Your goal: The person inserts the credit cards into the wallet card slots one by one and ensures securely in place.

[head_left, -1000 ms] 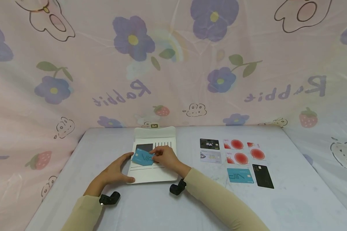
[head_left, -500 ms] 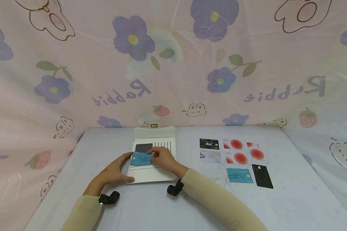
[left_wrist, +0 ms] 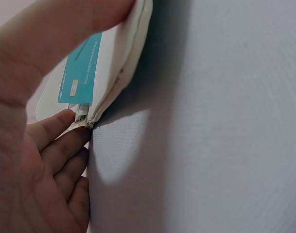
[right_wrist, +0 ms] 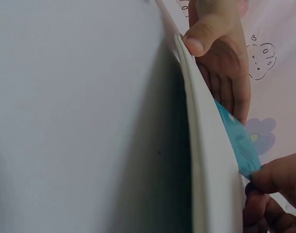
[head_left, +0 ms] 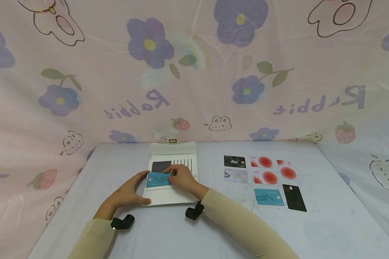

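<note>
A blue VIP card (head_left: pixel 159 179) lies over a white wallet (head_left: pixel 171 197) with its flap laid back, level with the lines of its slots. My right hand (head_left: pixel 183 178) pinches the card's right end between thumb and fingers. At the wallet's left side is my left hand (head_left: pixel 124 194), thumb on the near corner and fingers extended against the left edge. In the left wrist view, the card (left_wrist: pixel 82 73) stands along the white surface, above the fingertips. How far its lower edge is inside a slot I cannot tell. A dark panel (head_left: pixel 161 166) shows behind the card.
To the right lie several cards: a black VIP card (head_left: pixel 235 161), a silver one (head_left: pixel 236 175), a red-and-white one (head_left: pixel 266 177), another blue VIP card (head_left: pixel 269 197) and a plain black one (head_left: pixel 294 198). A patterned curtain (head_left: pixel 194 108) hangs behind the table (head_left: pixel 168 233).
The blue card has turned from tilted to level and come down slightly toward me over the wallet. My right hand moved a little left with it; the left hand stayed put.
</note>
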### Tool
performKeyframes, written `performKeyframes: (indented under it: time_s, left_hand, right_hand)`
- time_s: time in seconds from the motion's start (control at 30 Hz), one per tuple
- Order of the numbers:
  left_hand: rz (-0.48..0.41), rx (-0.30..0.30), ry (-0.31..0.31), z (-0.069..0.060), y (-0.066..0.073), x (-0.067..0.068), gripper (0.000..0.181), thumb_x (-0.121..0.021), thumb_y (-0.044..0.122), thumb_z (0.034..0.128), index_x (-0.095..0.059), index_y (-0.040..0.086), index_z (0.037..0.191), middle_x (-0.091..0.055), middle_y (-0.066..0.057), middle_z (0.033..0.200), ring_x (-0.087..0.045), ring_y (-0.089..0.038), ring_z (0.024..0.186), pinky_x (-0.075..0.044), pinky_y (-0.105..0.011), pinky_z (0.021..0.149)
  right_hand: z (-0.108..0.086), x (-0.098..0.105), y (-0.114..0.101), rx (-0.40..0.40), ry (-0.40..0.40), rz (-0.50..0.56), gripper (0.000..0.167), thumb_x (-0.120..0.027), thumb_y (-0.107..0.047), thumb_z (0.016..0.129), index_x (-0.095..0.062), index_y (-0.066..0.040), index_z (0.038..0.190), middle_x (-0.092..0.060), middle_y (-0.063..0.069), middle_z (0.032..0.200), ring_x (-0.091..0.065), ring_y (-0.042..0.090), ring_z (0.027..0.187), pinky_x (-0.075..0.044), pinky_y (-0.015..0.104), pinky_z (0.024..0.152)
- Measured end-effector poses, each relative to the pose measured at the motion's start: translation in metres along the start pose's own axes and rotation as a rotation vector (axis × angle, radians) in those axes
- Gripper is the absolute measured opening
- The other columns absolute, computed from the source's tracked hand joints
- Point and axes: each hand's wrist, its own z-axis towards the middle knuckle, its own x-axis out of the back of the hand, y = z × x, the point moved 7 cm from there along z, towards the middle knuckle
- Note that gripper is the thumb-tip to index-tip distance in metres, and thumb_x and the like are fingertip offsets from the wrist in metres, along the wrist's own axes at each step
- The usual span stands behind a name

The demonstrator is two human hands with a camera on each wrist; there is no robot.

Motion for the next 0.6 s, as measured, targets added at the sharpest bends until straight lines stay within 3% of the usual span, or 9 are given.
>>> performKeyframes:
  time_s: [0.6]
  left_hand:
    - [0.021,0.012,-0.003,-0.0003,-0.0003,-0.0005,0.113,-0.087,0.046,0.0603,-0.029,0.011,0.150,-0.031,-0.019,0.155,-0.025,-0.043,0.144,-0.025,-0.063,0.113]
  right_hand:
    - [0.0000,0.0009,-0.0032,0.018,-0.026,-0.014,0.025,-0.065,0.000,0.082,-0.076,-0.010,0.103,-0.053,-0.004,0.067,-0.044,0.007,0.062,-0.034,0.017,0.053]
